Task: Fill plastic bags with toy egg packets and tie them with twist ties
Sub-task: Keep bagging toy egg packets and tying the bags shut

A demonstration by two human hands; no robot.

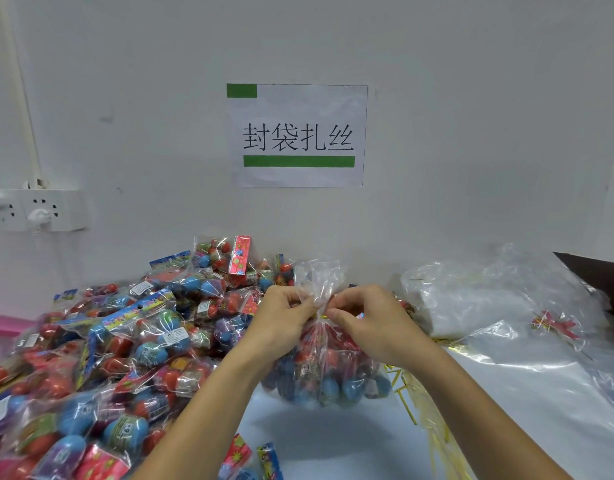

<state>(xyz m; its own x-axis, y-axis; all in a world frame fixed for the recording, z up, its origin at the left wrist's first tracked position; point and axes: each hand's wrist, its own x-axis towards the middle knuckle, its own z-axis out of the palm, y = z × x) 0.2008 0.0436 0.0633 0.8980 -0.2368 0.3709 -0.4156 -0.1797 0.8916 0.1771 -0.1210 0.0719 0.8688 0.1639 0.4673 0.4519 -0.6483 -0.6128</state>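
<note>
A filled bag (328, 368) of egg packets stands on the table (333, 441), just right of the loose packet pile (108, 341). Left hand (285, 317) and right hand (371, 320) both pinch the gathered neck, where a gold tie (322, 317) shows. Spare ties (420, 410) lie beside the bag; empty bags (499, 306) lie to the right. A printed sign (297, 135) hangs on the wall.

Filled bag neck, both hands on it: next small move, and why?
Probably keep twisting the gold twist tie tight round the gathered neck. The filled bag already bulges with egg packets, and the left hand and right hand both pinch the neck where the tie sits; whether it is fully twisted can't be told.
</note>
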